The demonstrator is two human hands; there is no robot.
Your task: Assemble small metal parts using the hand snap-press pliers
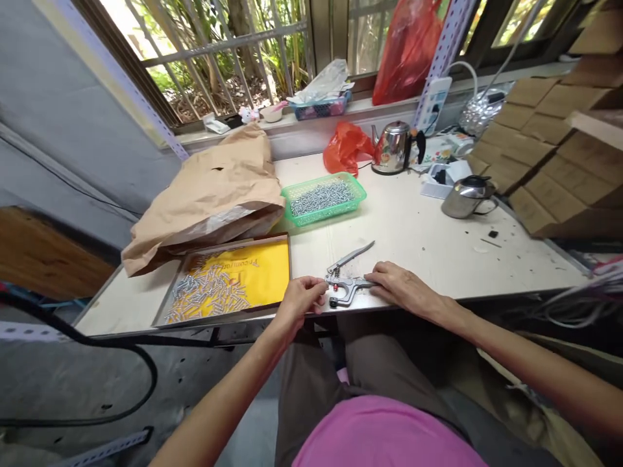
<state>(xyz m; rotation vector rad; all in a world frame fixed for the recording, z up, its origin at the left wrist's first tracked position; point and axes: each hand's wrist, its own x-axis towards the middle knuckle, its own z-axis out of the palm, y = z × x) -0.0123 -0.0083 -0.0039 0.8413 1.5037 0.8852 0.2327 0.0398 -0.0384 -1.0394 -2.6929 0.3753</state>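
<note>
A pair of grey metal snap-fastener pliers [346,290] lies near the table's front edge, its handles spread apart, with a spring and a small red part near the jaws. My right hand [400,283] has its fingers over the end of the lower handle. To the left of the jaws, my left hand [304,296] is closed in a pinch; whatever is between the fingertips is too small to make out. Left of that hand is a shallow tray [289,272] with a yellow lining, where many small silvery metal pins [207,292] lie loose.
Behind the pliers stands a green plastic basket [324,216] of similar metal pieces. A brown paper bag [214,181] covers the back left. An electric kettle [395,148], a red bag [346,149] and a steel jug [464,198] stand farther back; cardboard boxes [559,162] are stacked right.
</note>
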